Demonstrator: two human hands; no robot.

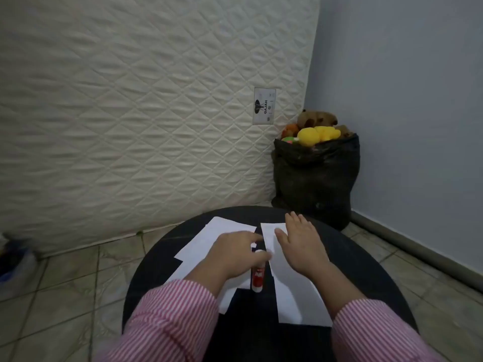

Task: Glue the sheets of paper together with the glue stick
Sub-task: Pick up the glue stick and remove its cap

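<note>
A red and white glue stick [257, 279] stands upright near the middle of a round black table [371, 273]. My left hand [232, 254] reaches over it, and its fingertips close around the white cap. Under and left of that hand lie overlapping white sheets of paper [206, 244]. A separate long white sheet [295, 301] lies to the right of the glue stick. My right hand [300, 244] rests flat on this sheet, palm down, fingers spread. Both arms wear pink-striped sleeves.
A quilted white mattress [130, 113] leans upright behind the table. A black bag [316, 176] full of plush toys stands in the corner at the table's far right edge. Tiled floor [65, 283] surrounds the table, and a blue wall [418, 100] rises on the right.
</note>
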